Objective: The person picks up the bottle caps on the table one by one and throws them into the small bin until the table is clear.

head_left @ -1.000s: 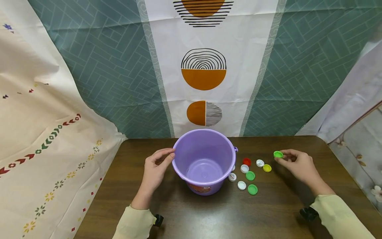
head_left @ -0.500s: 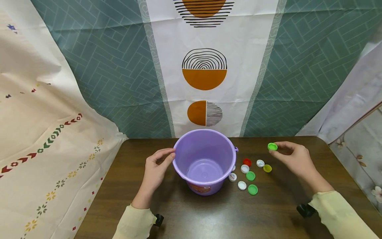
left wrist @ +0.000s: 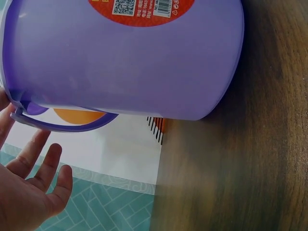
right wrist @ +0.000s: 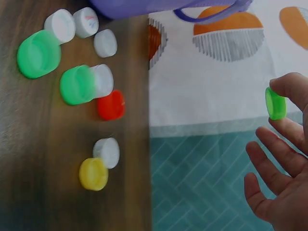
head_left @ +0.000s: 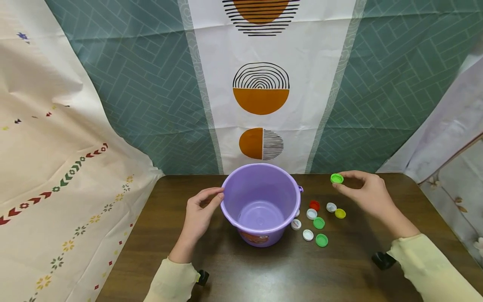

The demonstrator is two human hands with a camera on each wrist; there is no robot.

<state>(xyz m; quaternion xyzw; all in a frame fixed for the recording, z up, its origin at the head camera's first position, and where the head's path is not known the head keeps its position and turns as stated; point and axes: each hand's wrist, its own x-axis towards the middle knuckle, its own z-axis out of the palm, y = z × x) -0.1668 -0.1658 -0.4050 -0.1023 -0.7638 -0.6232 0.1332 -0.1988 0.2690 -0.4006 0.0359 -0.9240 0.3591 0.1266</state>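
Observation:
A purple bucket (head_left: 260, 214) stands upright on the table, its bare inside facing up. My left hand (head_left: 199, 216) pinches the left side of the bucket's rim between thumb and fingers; in the left wrist view the other fingers spread beside its purple handle (left wrist: 72, 126). Held up above the table, a bright green bottle cap (head_left: 337, 178) sits between the thumb and forefinger of my right hand (head_left: 367, 195). The right wrist view has this hand's remaining fingers (right wrist: 269, 166) off the cap. Below and left of it lie a yellow cap (head_left: 340, 214) and a red cap (head_left: 314, 205).
Several white caps, one white cap (head_left: 307, 235) nearest the front, lie right of the bucket with two green caps, including a larger green cap (head_left: 321, 240). Behind the wooden table (head_left: 264, 277) hangs a patterned cloth (head_left: 158, 84); a cream cloth (head_left: 75, 126) drapes on the left.
My right hand has risen and moved left with the green cap, away from the yellow cap toward the bucket. The left hand keeps its grip on the rim. The head view has shifted slightly.

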